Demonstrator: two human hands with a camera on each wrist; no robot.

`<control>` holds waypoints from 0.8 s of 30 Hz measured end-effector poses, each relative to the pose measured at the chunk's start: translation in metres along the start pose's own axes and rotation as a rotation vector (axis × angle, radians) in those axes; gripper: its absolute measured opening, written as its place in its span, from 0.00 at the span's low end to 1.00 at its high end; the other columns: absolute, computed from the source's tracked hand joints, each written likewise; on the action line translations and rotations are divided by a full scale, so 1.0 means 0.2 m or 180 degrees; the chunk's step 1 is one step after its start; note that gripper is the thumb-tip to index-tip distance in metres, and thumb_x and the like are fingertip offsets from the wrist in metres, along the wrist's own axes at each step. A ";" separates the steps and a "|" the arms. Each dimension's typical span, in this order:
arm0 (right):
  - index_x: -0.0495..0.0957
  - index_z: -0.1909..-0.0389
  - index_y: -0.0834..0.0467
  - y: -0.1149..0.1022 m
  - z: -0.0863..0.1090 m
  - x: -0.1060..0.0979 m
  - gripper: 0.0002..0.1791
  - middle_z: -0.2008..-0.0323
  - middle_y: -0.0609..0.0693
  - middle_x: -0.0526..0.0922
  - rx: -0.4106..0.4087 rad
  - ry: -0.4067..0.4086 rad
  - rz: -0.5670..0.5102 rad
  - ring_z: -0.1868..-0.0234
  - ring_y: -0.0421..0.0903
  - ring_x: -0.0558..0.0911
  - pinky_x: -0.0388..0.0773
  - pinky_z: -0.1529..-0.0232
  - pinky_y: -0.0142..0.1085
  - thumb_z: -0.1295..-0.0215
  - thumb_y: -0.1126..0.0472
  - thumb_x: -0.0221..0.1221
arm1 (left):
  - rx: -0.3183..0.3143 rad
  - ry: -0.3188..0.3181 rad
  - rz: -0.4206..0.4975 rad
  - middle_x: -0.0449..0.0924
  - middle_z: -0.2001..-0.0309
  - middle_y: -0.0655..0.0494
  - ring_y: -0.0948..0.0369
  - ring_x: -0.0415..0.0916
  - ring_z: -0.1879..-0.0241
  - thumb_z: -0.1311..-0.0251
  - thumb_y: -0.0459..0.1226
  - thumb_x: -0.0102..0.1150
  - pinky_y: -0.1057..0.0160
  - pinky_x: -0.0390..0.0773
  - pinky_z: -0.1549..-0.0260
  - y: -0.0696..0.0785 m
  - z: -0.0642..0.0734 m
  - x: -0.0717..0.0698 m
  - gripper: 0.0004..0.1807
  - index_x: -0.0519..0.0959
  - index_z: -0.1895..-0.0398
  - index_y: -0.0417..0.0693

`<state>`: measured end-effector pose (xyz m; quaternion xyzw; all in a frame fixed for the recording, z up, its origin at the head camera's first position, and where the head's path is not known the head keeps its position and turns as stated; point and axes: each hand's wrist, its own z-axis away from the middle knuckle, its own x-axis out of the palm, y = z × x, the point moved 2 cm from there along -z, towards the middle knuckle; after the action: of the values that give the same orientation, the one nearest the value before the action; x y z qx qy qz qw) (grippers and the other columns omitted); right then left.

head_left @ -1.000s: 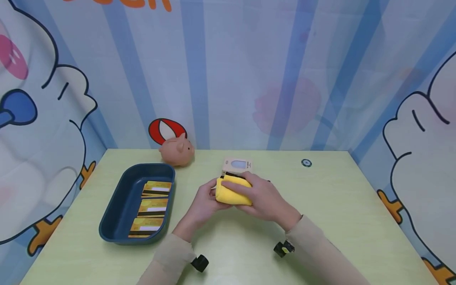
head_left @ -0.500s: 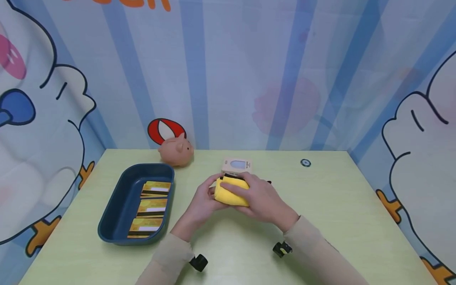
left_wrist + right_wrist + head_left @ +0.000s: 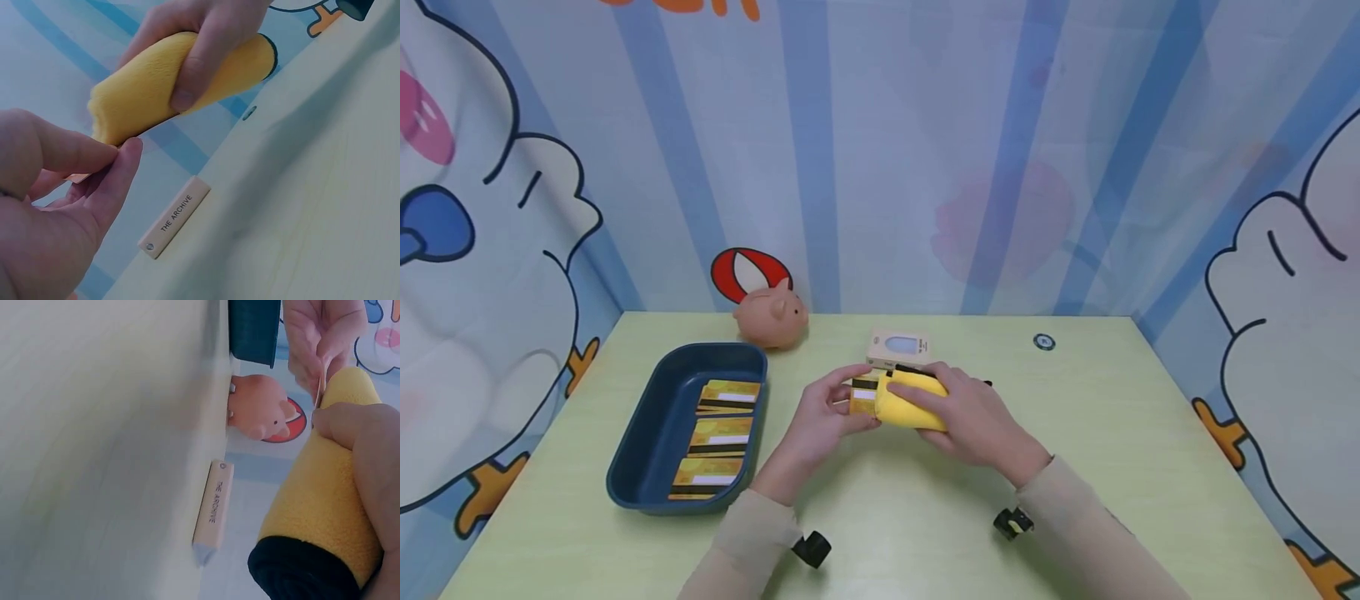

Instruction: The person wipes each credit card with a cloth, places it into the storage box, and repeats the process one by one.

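Observation:
My right hand (image 3: 973,421) grips a yellow plush bundle with a black end (image 3: 913,402), its thumb lying across the fuzzy side. A gold card with a black stripe (image 3: 863,397) juts out from the left end of that bundle. The fingers and thumb of my left hand (image 3: 816,417) pinch this card by its edges. In the right wrist view the card (image 3: 321,387) appears edge-on, beside the bundle (image 3: 322,481). Only a sliver of it shows in the left wrist view, below the bundle (image 3: 140,87). How far the card reaches along the bundle is hidden.
A dark blue tray (image 3: 625,467) at left holds several gold cards (image 3: 707,477) along its right side. Behind it stands a pink piggy bank (image 3: 772,317). A pale box marked THE ARCHIVE (image 3: 898,347) lies just beyond my hands. A small round disc (image 3: 1043,342) is farther right.
My right hand and the yellow bundle have shifted right, while my left hand has moved slightly left. The gold card between them has come into view. Tray, piggy bank and box stay put.

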<state>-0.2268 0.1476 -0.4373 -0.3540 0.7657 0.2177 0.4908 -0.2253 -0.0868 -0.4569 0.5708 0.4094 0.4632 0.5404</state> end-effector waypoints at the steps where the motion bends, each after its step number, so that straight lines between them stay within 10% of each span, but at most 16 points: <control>1: 0.72 0.26 0.36 0.01 0.01 0.00 0.37 0.44 0.59 0.78 0.0023 -0.0005 -0.0011 0.56 0.51 0.81 0.85 0.65 0.47 0.35 0.52 0.71 | -0.0020 0.0025 0.0006 0.80 0.43 0.37 0.49 0.86 0.50 0.40 0.17 0.63 0.54 0.88 0.54 0.01 0.00 0.00 0.37 0.73 0.27 0.45; 24: 0.75 0.28 0.37 0.13 0.16 -0.01 0.36 0.47 0.58 0.78 0.0272 0.0119 -0.0112 0.60 0.48 0.77 0.81 0.69 0.44 0.38 0.51 0.73 | -0.0160 0.0103 -0.1300 0.80 0.46 0.46 0.53 0.80 0.56 0.36 0.27 0.68 0.62 0.83 0.59 0.20 0.08 -0.16 0.30 0.78 0.31 0.52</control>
<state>-0.2269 0.1880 -0.4495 -0.3501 0.7770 0.1695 0.4949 -0.2176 -0.1243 -0.4202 0.4548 0.5136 0.3632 0.6304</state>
